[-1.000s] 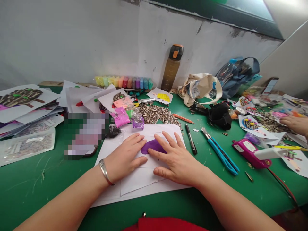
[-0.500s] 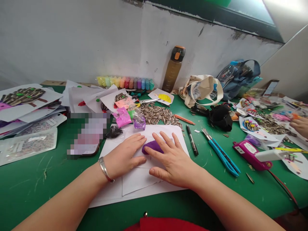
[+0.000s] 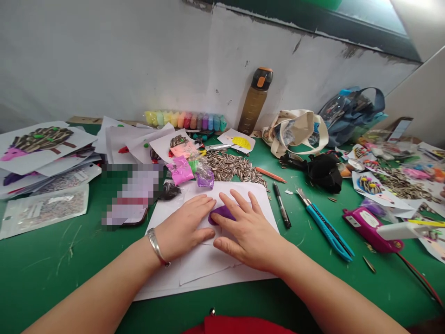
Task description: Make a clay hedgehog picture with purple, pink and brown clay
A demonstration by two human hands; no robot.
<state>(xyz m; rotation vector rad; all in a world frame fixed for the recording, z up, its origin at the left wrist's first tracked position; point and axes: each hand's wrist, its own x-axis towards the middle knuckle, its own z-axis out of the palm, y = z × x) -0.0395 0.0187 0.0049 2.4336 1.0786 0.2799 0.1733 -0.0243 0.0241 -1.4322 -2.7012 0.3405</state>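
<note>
A flattened piece of purple clay (image 3: pixel 221 213) lies on white paper (image 3: pixel 208 260), partly covered by my right hand (image 3: pixel 245 227). The fingers of that hand are spread and rest on the clay. Flat on the paper just left of the clay is my left hand (image 3: pixel 186 222), its fingers stretched out and holding nothing. Beyond the paper are small bags of pink clay (image 3: pixel 180 170) and purple clay (image 3: pixel 205 178), beside a heap of sunflower seeds (image 3: pixel 229 166).
To the right lie a black pen (image 3: pixel 281 205), blue tweezers (image 3: pixel 325 225) and a magenta glue gun (image 3: pixel 371 227). A phone (image 3: pixel 135 199) and stacked seed pictures (image 3: pixel 45 144) are at left. A brown bottle (image 3: pixel 255 99) stands by the wall. At the right edge, a person's fingertips show.
The whole view has shifted slightly, so things sit a little further right. My right hand has moved slightly left over the clay, toward my left hand. The other person's hand has mostly left the view.
</note>
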